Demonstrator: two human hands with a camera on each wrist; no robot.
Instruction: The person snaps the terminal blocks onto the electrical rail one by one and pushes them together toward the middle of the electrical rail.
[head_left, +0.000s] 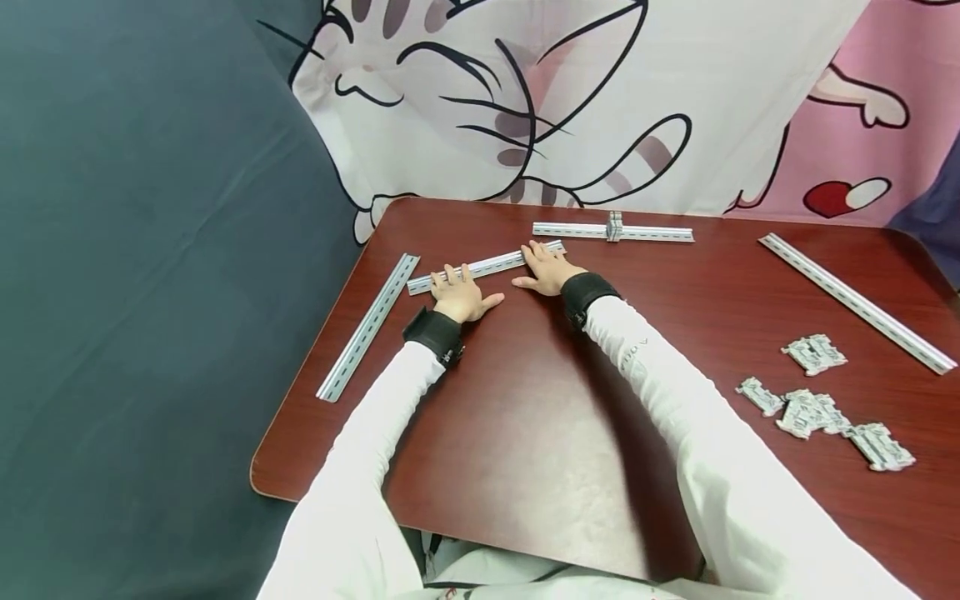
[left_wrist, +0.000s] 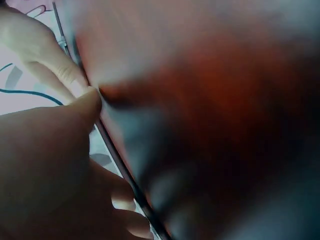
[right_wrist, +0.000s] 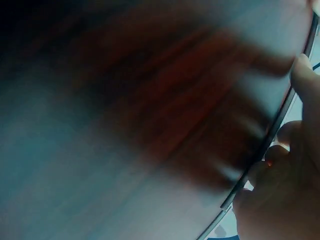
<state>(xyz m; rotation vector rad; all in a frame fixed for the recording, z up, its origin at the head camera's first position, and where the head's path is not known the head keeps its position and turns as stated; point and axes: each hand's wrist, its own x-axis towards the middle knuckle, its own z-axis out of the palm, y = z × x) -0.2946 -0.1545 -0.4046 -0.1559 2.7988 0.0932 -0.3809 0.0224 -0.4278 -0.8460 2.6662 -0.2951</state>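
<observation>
A slotted metal DIN rail lies at a slant near the middle of the table. My left hand rests with spread fingers over its left part, the thumb pointing right. Over the rail's right part lies my right hand, its fingers extended and its thumb pointing left. In the left wrist view the rail shows as a thin dark edge beside my fingers. The right wrist view has the same rail edge-on, running past my thumb and fingers.
Another slotted rail lies along the left side. Behind, a rail carries a small block. A longer rail slants at the right, near several grey terminal blocks. A printed curtain hangs behind the table.
</observation>
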